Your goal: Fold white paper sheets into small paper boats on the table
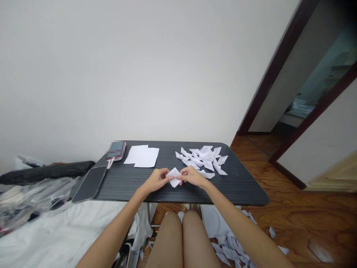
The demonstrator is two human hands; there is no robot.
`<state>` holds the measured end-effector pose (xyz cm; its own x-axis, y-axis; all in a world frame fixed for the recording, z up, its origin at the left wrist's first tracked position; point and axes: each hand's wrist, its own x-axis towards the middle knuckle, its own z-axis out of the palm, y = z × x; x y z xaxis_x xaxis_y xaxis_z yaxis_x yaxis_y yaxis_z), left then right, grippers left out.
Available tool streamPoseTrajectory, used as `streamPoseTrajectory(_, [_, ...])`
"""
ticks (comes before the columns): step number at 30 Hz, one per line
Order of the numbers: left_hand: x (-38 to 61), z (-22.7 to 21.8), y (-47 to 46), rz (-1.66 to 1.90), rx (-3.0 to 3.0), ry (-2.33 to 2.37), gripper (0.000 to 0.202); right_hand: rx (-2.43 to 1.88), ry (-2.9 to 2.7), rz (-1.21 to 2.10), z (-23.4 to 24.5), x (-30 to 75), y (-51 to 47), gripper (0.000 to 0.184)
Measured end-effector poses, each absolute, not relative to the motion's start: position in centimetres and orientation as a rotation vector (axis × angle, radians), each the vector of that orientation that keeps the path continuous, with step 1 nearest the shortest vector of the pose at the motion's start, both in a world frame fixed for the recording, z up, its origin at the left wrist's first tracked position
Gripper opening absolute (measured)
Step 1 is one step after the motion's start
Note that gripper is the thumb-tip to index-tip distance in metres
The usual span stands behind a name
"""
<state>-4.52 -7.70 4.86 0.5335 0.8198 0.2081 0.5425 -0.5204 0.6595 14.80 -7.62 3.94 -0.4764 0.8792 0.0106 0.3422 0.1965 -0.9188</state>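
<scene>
Between both hands, just above the dark table [122, 188], is a small white folded paper [174, 177], diamond-shaped with crease lines. My left hand [158, 179] pinches its left corner between thumb and fingers. On the opposite corner, my right hand [192, 176] is closed in the same kind of pinch. Right behind my right hand lies a pile of folded white paper pieces [205, 156], boat-like with pointed ends. Flat white paper sheets [143, 155] rest behind my left hand, overlapping one another.
A dark tablet-like slab [90, 183] lies at the table's left end, near a blurred packet [116, 150]. More folded papers [232, 248] lie below the table on the right. White bedding [55, 230] is at the left, and a white wall [167, 74] stands behind.
</scene>
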Motion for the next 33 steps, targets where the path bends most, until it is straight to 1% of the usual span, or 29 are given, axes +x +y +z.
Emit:
streamPoseTrajectory(3, [-3.9, 5.6, -7.9, 0.652, 2.262, 1.073, 0.036, -1.156, -2.018, 1.141, 5.0, 15.1, -7.9, 0.029])
streamPoseTrajectory(5, [-3.7, 6.2, -8.0, 0.670, 2.385, 1.090, 0.036, -1.167, -2.099, 0.888, 5.5, 15.3, -8.2, 0.027])
streamPoseTrajectory(7, [-3.6, 6.6, -8.3, 0.731, 2.581, 1.128, 0.030, -1.131, -2.157, 0.548, 5.8, 15.6, -8.8, 0.023])
streamPoseTrajectory(9, [-3.7, 6.5, -8.9, 0.761, 2.760, 1.159, 0.027, -1.054, -2.207, 0.275, 5.5, 15.9, -9.6, 0.024])
streamPoseTrajectory(12, [-3.9, 5.3, -9.8, 0.629, 2.919, 1.123, 0.029, -1.020, -2.344, 0.080, 4.1, 16.1, -10.8, 0.030])
streamPoseTrajectory(15, [-3.9, 3.6, -10.4, 0.497, 2.924, 1.011, 0.029, -1.008, -2.481, 0.103, 2.5, 16.2, -11.6, 0.028])
streamPoseTrajectory(20, [-3.9, 2.7, -9.9, 0.598, 2.616, 0.988, 0.027, -1.083, -2.363, 0.297, 1.6, 15.9, -11.8, 0.017])
streamPoseTrajectory(24, [-3.8, 2.7, -8.8, 0.692, 2.320, 1.148, 0.018, -1.258, -2.155, 0.488, 1.8, 15.5, -10.6, 0.017])
streamPoseTrajectory(28, [-3.3, 2.5, -7.9, 0.679, 2.213, 1.305, 0.012, -1.440, -2.050, 0.713, 1.9, 15.2, -9.2, 0.010])
streamPoseTrajectory(30, [-3.1, 2.6, -7.6, 0.612, 2.266, 1.344, 0.010, -1.505, -2.037, 0.725, 1.9, 15.1, -8.9, 0.007])
streamPoseTrajectory(33, [-2.8, 2.8, -7.5, 0.460, 2.346, 1.430, 0.009, -1.583, -2.036, 0.603, 1.9, 15.0, -9.3, 0.006])
